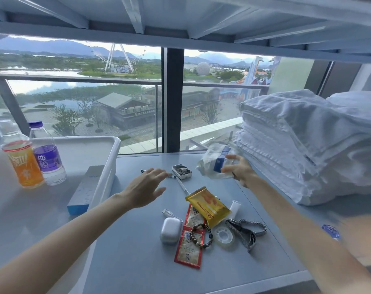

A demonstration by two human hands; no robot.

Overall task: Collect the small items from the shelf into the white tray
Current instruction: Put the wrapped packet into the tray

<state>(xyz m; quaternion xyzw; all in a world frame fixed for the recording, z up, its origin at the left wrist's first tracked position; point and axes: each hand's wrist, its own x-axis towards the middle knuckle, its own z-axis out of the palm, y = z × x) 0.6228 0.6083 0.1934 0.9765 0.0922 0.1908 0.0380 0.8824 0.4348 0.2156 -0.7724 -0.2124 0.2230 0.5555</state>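
The white tray [113, 153] stands at the left and holds two bottles and a long blue box [85, 188]. My right hand [240, 169] grips a clear plastic packet with a blue label [215, 161], lifted above the shelf [138, 262]. My left hand [146, 185] hovers open over the shelf, fingers spread, near a thin white pen [182, 185] and a shiny metal lighter [181, 171]. Closer to me lie a yellow snack packet [209, 205], red sachets [188, 250], a white earbud case [169, 230], a bead bracelet [201, 235], a tape roll [223, 236] and a metal watch [247, 231].
A tall stack of folded white towels [297, 145] fills the right of the shelf. An orange drink bottle [21, 160] and a purple-labelled water bottle [48, 155] stand upright in the tray. Another shelf board hangs overhead. A window lies behind.
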